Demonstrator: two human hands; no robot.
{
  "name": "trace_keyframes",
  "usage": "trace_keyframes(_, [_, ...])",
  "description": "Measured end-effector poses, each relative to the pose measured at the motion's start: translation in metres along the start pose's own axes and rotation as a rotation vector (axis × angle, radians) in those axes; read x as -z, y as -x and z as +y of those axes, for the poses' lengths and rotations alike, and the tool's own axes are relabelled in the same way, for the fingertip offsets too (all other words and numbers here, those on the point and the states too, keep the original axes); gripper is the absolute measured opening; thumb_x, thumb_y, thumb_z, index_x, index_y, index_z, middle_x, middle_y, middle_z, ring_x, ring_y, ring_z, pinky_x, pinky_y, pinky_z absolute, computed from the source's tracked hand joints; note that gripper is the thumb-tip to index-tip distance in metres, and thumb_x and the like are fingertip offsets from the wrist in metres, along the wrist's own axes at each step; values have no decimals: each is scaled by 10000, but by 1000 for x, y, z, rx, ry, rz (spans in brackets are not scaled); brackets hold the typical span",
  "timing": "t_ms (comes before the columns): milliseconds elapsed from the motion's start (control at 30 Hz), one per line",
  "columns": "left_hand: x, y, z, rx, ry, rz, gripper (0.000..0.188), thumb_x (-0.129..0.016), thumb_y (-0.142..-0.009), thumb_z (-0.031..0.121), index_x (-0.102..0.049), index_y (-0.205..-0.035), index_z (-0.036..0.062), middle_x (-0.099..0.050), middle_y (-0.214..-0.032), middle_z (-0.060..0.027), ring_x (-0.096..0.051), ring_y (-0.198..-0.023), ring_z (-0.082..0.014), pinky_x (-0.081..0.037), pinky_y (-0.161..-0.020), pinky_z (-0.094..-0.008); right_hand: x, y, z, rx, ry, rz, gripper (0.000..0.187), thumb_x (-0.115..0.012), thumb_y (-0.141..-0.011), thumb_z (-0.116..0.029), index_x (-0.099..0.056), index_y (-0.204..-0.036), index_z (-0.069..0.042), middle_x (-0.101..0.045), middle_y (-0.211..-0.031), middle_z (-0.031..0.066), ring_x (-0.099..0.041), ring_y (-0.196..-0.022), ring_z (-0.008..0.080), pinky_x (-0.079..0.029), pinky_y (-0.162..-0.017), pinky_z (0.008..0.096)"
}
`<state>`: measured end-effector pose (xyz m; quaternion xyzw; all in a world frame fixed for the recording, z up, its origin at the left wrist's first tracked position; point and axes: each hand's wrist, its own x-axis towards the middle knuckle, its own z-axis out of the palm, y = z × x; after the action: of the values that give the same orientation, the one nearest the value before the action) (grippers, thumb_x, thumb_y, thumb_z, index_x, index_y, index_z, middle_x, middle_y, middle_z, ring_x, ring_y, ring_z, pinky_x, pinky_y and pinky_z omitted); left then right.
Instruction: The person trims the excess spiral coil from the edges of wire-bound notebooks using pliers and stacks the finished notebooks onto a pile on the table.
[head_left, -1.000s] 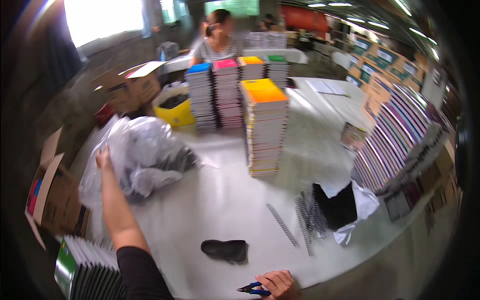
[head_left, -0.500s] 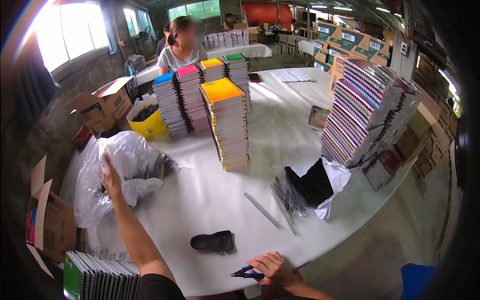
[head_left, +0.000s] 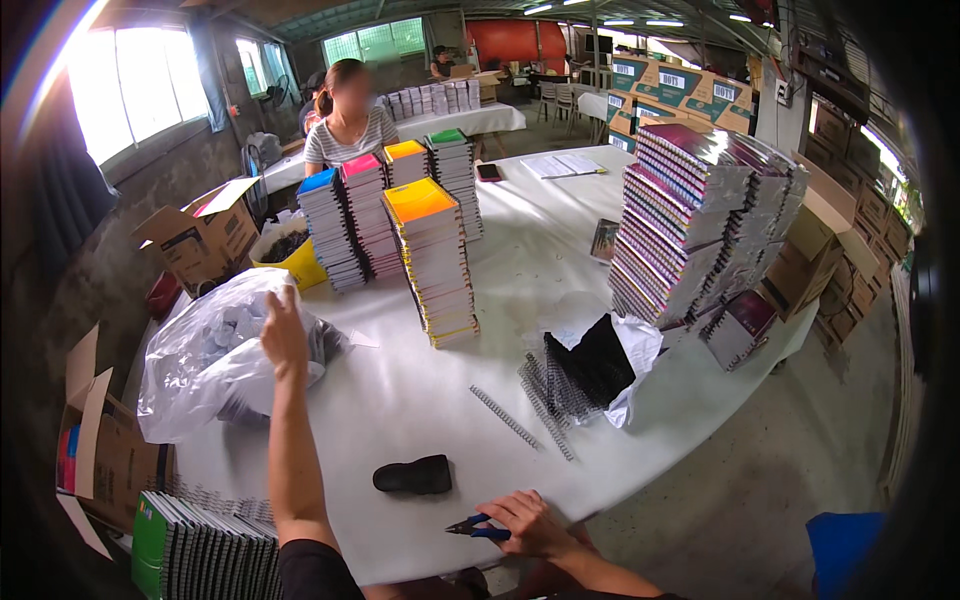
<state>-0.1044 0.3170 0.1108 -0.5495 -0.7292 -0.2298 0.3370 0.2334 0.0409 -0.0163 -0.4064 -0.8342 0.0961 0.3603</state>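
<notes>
My left hand [head_left: 285, 335] is raised at the near right side of a clear plastic bag [head_left: 205, 345], its fingers stretched upward against the film. Dark contents show faintly through the bag. At the table's front edge, my right hand [head_left: 527, 522] is closed around blue-handled cutting pliers [head_left: 490, 532], whose dark jaws point left. A black sheath-like piece [head_left: 413, 475] lies just beyond them. Farther off rest a loose spiral binding coil [head_left: 503, 416] and several more coils [head_left: 548, 405] beside a black and white wrapping [head_left: 595, 368].
Stacked spiral notebooks with an orange cover [head_left: 430, 265] stand mid-table, before other coloured stacks. A tall purple-covered stack [head_left: 690, 225] rises at right. Green notebooks [head_left: 205, 545] stand at lower left by an open carton [head_left: 115, 460]. A person [head_left: 350, 130] sits across the table.
My left hand has moved rightward and slightly farther away along the bag, whose film has shifted shape. My right hand still holds the pliers. The whole view has shifted slightly.
</notes>
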Motion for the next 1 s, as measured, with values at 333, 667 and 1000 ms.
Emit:
trace_keyframes(333, [105,69,78,4,86,-380,835,-684,-708,544,-408,-1346,82,-356,-1404,-150,-318,-1305,-301,-237,-1028,-578,-10,-3,2,-21,-68,14,376,-664,-621,-139,-605,-992,-126,-613,-885,79,-580,-834,267,-432,-718,407])
trace_keyframes(667, [326,279,-1,-747,1713,-774,599,-685,-796,301,-483,-1294,37,-531,-1208,-153,-521,-1071,-315,-390,-936,-412,-6,-9,-20,29,-22,-87,429,-682,-622,-96,-576,-1038,-104,-579,-879,89,-545,-850,295,-406,-772,409])
trace_keyframes(1000, [334,386,-131,797,882,148,554,-741,-718,75,-508,-1221,52,-557,-1007,-19,-542,-908,-147,-467,-737,-267,-33,-42,-151,181,-456,-89,360,-691,-724,-127,-601,-1067,-65,-603,-948,112,-576,-893,279,-422,-827,381])
